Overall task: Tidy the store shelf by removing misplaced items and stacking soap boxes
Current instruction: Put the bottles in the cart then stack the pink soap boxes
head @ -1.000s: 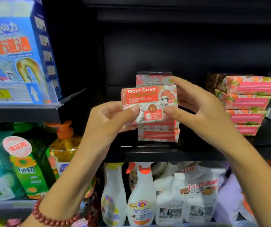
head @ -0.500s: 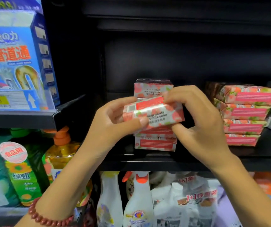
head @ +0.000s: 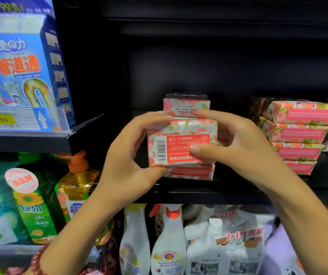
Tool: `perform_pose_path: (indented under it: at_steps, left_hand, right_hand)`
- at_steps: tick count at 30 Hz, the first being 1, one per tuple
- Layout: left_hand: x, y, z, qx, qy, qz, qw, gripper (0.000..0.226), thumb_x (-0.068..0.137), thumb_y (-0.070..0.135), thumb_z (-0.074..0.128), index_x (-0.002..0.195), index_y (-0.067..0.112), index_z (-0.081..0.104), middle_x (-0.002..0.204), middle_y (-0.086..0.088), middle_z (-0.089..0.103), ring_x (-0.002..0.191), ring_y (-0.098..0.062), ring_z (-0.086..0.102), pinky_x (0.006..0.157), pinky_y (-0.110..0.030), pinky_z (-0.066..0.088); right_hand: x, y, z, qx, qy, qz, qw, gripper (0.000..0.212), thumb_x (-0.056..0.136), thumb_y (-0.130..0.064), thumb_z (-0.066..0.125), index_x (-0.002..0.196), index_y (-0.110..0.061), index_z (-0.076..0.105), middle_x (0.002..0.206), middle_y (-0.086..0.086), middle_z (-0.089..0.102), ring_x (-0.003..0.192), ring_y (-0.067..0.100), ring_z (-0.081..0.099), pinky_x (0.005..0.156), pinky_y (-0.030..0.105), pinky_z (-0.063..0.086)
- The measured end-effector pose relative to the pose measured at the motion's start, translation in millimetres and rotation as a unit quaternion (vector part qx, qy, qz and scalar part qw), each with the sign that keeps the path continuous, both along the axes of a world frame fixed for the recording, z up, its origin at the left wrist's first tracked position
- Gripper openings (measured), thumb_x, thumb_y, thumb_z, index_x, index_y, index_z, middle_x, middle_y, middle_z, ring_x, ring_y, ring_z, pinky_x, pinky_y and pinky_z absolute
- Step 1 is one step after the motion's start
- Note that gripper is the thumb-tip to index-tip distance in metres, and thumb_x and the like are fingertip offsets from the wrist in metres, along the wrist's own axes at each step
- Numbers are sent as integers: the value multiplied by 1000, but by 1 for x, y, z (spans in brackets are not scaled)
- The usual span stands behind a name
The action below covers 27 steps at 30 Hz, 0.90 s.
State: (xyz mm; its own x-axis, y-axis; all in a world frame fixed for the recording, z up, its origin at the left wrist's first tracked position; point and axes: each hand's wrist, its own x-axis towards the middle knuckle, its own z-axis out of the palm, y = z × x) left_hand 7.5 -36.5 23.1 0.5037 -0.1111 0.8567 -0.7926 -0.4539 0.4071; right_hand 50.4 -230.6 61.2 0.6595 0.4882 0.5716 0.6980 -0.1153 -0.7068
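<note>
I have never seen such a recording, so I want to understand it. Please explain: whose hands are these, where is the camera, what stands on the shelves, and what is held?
There is no machine here: a person tidies a store shelf. The one picture comes from a camera worn on the head, looking forward and down. The left hand and the right hand grip one soap box from both sides, its barcode side facing the camera. Behind it a stack of similar boxes stands on the black shelf; a second stack stands to the right. A blue carton is at the upper left, and bottles stand below.
</note>
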Motion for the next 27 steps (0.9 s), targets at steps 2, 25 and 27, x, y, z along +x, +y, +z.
perform_pose_path:
  at_steps: [2,25,27]
  left_hand:
    - [0,1,-1,-1,7,19,1000,71,70,9,81,131,14,43,133,4,47,126,-13,48,95,-19,45]
    - [-33,47,-38,-137,187,147,962,70,47,44,82,111,25,62,102,9,69,95,-7,67,75,-18,54]
    - [-31,46,-42,-103,213,176,956,71,47,49,85,111,29,61,102,10,69,94,-4,66,73,-16,53]
  right_hand:
    - [-2,4,-1,25,-26,-4,999,51,62,-29,76,109,-32,57,99,-16,67,93,-3,64,71,10,50]
    - [28,15,-52,-132,-252,-187,940,57,75,-35,73,126,-17,54,125,-1,55,118,14,49,96,23,37]
    - [32,15,-57,-152,-252,-204,934,54,76,-36,72,124,-16,55,125,1,56,117,17,50,94,25,36]
